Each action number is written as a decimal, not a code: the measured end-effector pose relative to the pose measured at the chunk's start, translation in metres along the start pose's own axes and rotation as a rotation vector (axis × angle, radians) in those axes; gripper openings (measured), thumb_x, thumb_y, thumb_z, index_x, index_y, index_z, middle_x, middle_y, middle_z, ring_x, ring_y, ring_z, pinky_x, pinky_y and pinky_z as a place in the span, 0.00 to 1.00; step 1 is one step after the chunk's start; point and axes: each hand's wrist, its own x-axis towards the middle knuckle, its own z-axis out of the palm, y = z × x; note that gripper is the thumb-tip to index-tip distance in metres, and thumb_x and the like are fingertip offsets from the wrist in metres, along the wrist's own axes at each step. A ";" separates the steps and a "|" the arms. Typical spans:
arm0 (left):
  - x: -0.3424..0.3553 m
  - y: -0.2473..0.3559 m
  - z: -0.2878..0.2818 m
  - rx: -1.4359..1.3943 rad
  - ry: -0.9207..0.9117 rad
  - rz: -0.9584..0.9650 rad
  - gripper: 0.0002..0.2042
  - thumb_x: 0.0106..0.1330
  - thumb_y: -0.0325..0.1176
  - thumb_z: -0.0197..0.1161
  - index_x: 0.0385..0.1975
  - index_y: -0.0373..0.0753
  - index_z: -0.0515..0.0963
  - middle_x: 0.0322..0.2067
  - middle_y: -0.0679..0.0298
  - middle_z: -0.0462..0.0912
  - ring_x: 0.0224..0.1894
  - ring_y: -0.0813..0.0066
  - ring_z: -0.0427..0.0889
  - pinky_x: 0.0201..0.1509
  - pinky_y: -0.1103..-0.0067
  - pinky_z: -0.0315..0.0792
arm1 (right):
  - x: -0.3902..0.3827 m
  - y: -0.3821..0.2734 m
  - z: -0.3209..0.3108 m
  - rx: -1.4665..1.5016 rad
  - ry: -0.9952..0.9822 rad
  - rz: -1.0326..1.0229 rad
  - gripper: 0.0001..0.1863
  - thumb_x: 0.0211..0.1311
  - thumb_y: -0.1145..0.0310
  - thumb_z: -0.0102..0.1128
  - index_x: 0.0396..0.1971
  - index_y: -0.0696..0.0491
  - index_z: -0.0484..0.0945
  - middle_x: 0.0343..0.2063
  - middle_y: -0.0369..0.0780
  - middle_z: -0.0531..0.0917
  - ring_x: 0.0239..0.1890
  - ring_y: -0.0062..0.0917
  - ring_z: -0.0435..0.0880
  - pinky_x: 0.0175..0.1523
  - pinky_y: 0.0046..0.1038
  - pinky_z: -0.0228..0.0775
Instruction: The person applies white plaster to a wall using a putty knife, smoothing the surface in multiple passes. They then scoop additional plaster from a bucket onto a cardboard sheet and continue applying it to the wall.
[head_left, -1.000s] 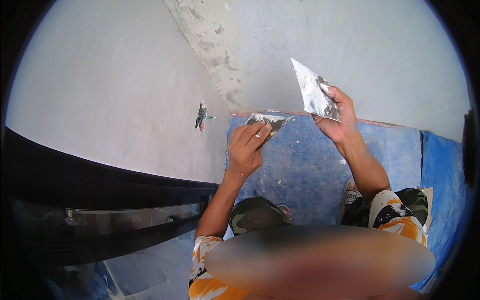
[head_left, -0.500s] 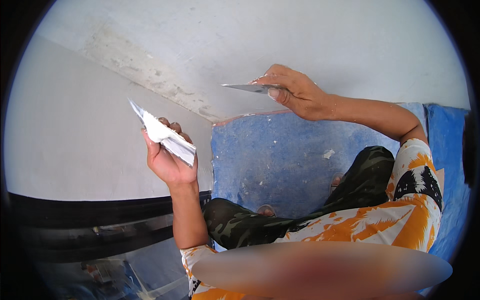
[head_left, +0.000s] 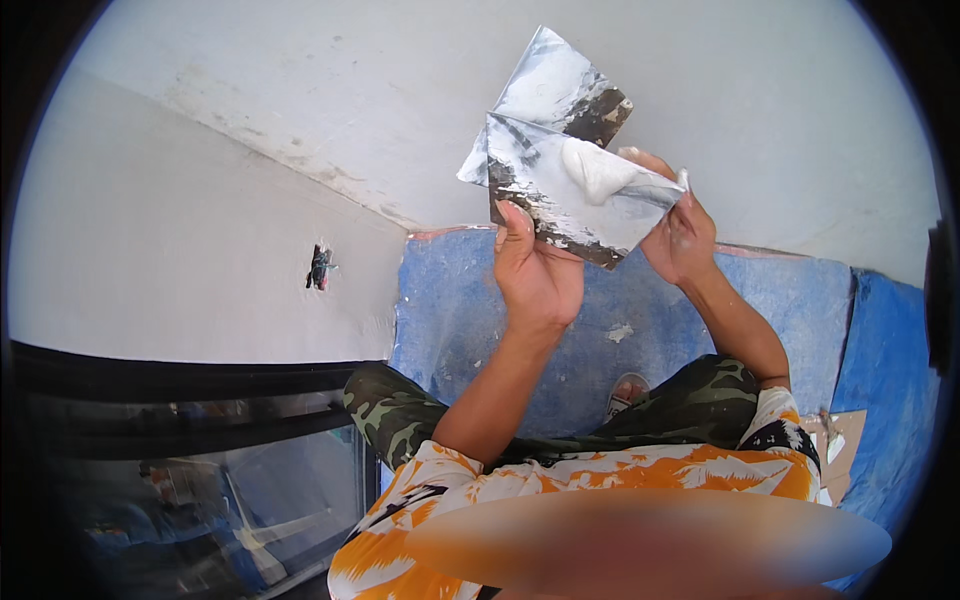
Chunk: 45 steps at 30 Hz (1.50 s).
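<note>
My left hand [head_left: 540, 275] grips a flat metal putty scraper [head_left: 540, 205] at its lower left, thumb over its face. White paste smears its face, and a thick lump of white putty [head_left: 595, 172] lies toward its right side. Behind it a second metal plate [head_left: 560, 85], smeared white with a dark worn edge, sticks up; where it is held is hidden. Closed at the right end of the overlapping metal, my right hand [head_left: 685, 235] pinches a thin putty-coated blade. How that blade joins the other plates cannot be made out.
Pale walls [head_left: 160, 230] meet in a corner ahead, with a rough patched seam. Exposed wires show in a small wall opening [head_left: 319, 266]. Blue sheeting [head_left: 450, 300] covers the floor. A dark-framed glass pane [head_left: 250, 480] stands lower left, and cardboard [head_left: 848, 450] lies at right.
My hands have come together from apart. The left swung right and upward with its scraper; the right moved slightly right and down. The wall opening, hidden before, now shows.
</note>
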 end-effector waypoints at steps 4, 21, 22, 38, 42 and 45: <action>-0.071 0.111 -0.071 -0.002 0.037 0.205 0.24 0.76 0.45 0.47 0.62 0.34 0.63 0.59 0.59 0.72 0.59 0.65 0.73 0.64 0.66 0.68 | -0.066 0.147 0.053 -0.488 -0.243 0.007 0.27 0.67 0.63 0.60 0.60 0.59 0.66 0.52 0.40 0.79 0.48 0.23 0.79 0.49 0.27 0.72; -0.234 0.367 -0.253 0.326 0.613 0.347 0.18 0.66 0.29 0.62 0.56 0.36 0.71 0.47 0.59 0.81 0.46 0.71 0.82 0.50 0.74 0.78 | -0.120 0.233 0.114 -0.243 0.241 -0.086 0.22 0.62 0.70 0.50 0.55 0.61 0.67 0.53 0.46 0.76 0.54 0.35 0.77 0.57 0.41 0.72; -0.227 0.374 -0.245 0.206 0.642 0.291 0.19 0.68 0.32 0.60 0.57 0.36 0.70 0.49 0.59 0.80 0.49 0.69 0.80 0.53 0.71 0.77 | -0.116 0.242 0.130 -0.203 0.338 -0.069 0.22 0.61 0.70 0.49 0.55 0.61 0.67 0.53 0.46 0.76 0.55 0.35 0.77 0.58 0.42 0.71; -0.237 0.385 -0.187 -0.100 0.550 -0.111 0.17 0.74 0.37 0.48 0.56 0.34 0.72 0.48 0.59 0.81 0.48 0.67 0.82 0.54 0.71 0.77 | -0.107 0.305 0.278 -1.065 -1.016 -0.709 0.21 0.65 0.77 0.52 0.59 0.52 0.70 0.57 0.45 0.75 0.61 0.43 0.73 0.62 0.43 0.68; -0.245 0.395 -0.189 -0.140 0.492 -0.104 0.16 0.73 0.36 0.49 0.54 0.33 0.72 0.46 0.58 0.82 0.44 0.66 0.84 0.50 0.71 0.79 | -0.108 0.306 0.269 -1.678 -1.080 -0.518 0.24 0.58 0.82 0.55 0.55 0.50 0.75 0.55 0.46 0.76 0.59 0.45 0.74 0.61 0.41 0.70; -0.251 0.402 -0.196 -0.131 0.505 -0.020 0.16 0.73 0.35 0.49 0.54 0.33 0.71 0.46 0.58 0.82 0.44 0.64 0.83 0.51 0.69 0.79 | -0.103 0.307 0.243 -1.928 -0.952 -0.419 0.22 0.63 0.79 0.51 0.57 0.50 0.74 0.50 0.46 0.80 0.54 0.42 0.78 0.58 0.39 0.72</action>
